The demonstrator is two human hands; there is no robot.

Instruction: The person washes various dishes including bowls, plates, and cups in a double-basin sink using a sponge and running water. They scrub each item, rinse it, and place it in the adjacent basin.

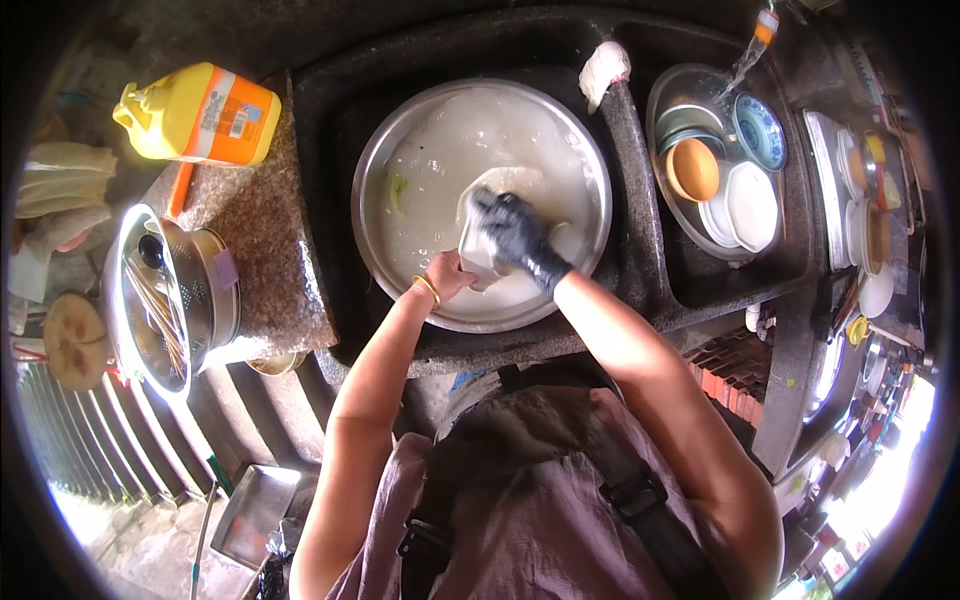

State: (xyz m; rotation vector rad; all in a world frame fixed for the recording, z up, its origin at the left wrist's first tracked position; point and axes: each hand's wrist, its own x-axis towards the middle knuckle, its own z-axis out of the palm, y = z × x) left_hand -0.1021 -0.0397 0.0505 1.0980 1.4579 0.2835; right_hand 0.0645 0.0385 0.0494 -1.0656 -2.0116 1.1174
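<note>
A wide stainless steel basin (365, 225) of cloudy, sudsy water sits in the left bay of a dark stone sink. Over the water, my left hand (450, 276), bare and with a gold-coloured bangle at the wrist, grips the near rim of a white dish (480, 259). My right hand (517, 232) wears a wet black glove and lies against the inside of that dish. Its fingers are motion-blurred, so whether they hold a cloth or scrubber is unclear. A green scrap (397, 193) floats on the left side of the water.
Water runs from an orange-tipped hose (766, 26) into a second metal basin (660, 90) with several bowls and plates. A whitish cloth (606, 69) caps the sink divider (637, 172). On the left ledge stand a yellow jug (172, 112) and a tilted steel colander (184, 255) holding chopsticks.
</note>
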